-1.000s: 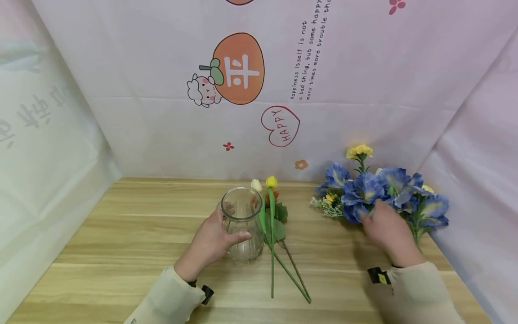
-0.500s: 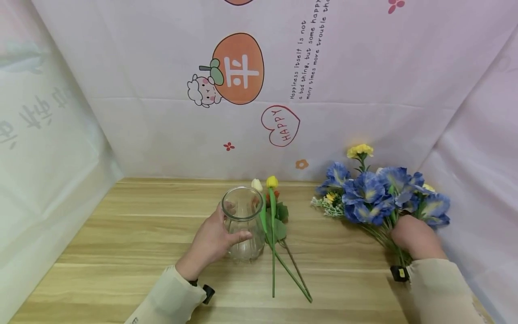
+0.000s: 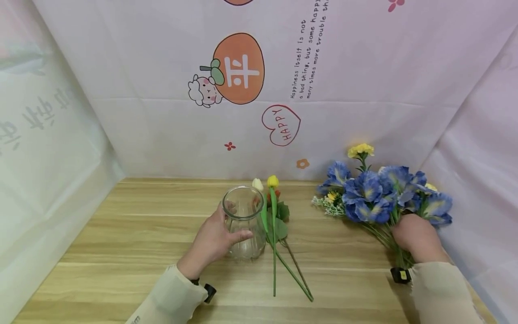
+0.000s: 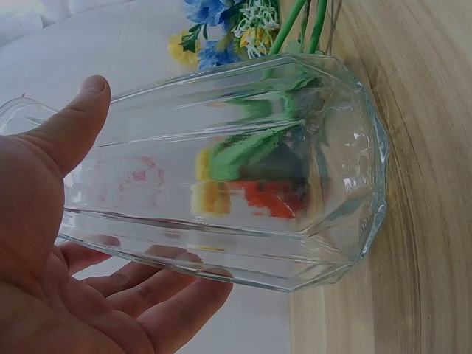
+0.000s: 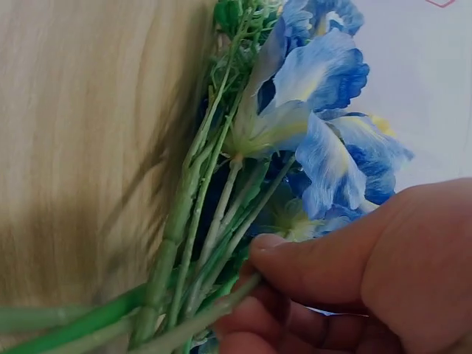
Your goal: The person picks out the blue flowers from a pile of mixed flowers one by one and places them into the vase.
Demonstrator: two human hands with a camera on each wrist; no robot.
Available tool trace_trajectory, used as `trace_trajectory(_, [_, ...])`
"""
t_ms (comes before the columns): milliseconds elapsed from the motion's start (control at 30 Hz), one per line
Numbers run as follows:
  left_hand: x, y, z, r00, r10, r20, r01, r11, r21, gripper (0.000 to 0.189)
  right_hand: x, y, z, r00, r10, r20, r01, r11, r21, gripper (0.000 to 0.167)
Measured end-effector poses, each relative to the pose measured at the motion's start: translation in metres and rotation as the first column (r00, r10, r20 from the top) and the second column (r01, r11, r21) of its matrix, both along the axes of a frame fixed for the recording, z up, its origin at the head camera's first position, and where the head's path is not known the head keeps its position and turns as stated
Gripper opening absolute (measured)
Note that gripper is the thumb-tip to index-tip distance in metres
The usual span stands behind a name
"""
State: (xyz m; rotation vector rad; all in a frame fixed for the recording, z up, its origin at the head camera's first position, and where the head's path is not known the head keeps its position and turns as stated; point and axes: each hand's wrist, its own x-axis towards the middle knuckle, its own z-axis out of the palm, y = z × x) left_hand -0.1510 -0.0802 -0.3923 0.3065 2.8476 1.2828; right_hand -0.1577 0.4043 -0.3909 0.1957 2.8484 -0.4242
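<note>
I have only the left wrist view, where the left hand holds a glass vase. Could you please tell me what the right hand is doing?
Observer: The right hand pinches a thin stem close below the blue flowers.

Operator: Thank you. Through the glass I see a yellow tulip. Is it inside the glass vase?

Observer: No. The head view shows it lying outside, on the table, along the vase's right side.

Operator: And the lower end of its stem? My picture cuts it off.

Observer: It points toward the near side of the table, to the left of two other stem ends, which lie close together.
</note>
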Motion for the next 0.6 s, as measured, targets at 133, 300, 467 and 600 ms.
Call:
trace_trajectory(133, [-0.001,0.001,-0.001,1.0,0.001,-0.002,-0.001,1.0,-0.001,0.091,0.004,-0.001,0.003,0.997,0.004,-0.08,-0.003,1.0,0.021,0.04])
trace_trajectory(300, [-0.001,0.001,-0.002,1.0,0.009,-0.001,-0.009,1.0,-0.008,0.093,0.008,-0.006,0.007,0.975,-0.022,-0.221,0.027,0.999,0.017,0.042])
trace_trajectory(467, [-0.001,0.0,-0.002,1.0,0.007,-0.004,-0.008,1.0,-0.01,0.093,0.011,-0.016,0.012,0.951,-0.073,-0.3,0.074,0.997,-0.007,0.04])
trace_trajectory(600, [-0.001,0.001,-0.002,1.0,0.004,-0.017,-0.004,1.0,-0.01,0.092,0.012,-0.024,0.019,0.94,-0.108,-0.324,0.111,0.994,-0.009,0.033])
